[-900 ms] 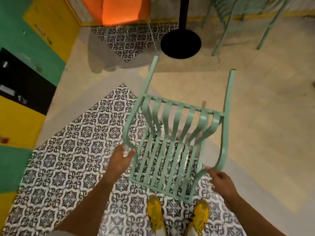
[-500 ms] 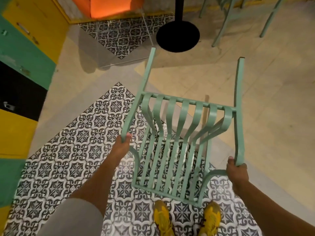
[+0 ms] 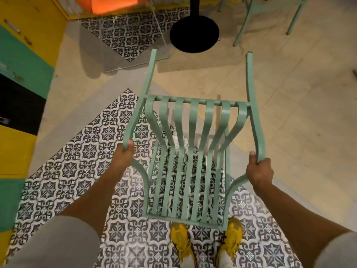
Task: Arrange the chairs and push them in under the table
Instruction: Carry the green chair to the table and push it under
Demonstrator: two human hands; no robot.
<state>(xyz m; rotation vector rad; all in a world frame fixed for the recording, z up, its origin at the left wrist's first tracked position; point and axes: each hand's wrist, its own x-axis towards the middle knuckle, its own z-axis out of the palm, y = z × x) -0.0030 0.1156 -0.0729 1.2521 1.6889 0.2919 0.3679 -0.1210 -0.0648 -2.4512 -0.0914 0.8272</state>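
Observation:
A mint-green slatted metal chair (image 3: 195, 144) is held off the floor in front of me, tipped so its two front legs point away toward the table base. My left hand (image 3: 123, 157) grips the chair's left side rail. My right hand (image 3: 258, 171) grips the right side rail. The chair's back edge hangs just above my yellow shoes (image 3: 206, 242). A black round table base (image 3: 194, 33) with its post stands on the floor beyond the chair legs; the tabletop is out of view.
The legs of other green chairs (image 3: 245, 22) stand at the top right. Green, yellow and black cabinets (image 3: 23, 60) line the left side. An orange seat (image 3: 114, 4) sits at the top, left of the post. Patterned tiles and beige floor lie underfoot.
Both hands slid from the chair's back corners up to the side rails. The chair has swung so its legs point straighter toward the table base, which now looks nearer.

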